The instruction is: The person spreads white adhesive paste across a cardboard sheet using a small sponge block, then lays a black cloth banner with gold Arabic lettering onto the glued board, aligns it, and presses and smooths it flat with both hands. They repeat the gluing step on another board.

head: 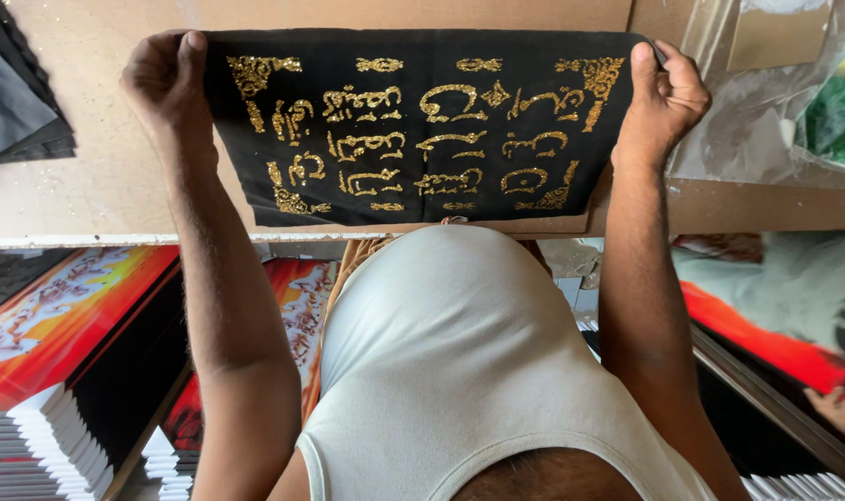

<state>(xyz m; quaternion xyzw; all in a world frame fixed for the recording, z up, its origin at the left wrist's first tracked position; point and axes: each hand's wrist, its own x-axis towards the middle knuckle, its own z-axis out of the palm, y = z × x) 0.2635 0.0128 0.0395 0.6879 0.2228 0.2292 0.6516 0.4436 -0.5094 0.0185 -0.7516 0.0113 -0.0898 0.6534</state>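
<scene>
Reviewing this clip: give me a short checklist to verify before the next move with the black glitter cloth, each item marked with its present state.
1. Left hand grips the far left corner of the black cloth: ok.
2. Right hand grips the far right corner: ok.
3. Cloth stretched flat between the hands, no sag or fold: ok.
4. Gold glitter design unsmudged: cannot tell.
5. Cloth square with the brown board under it: not ok, slightly skewed.
6. Another person's hand at lower right stays away from the cloth: ok.

Black gold-glittered cloth between left hand, right hand
</scene>
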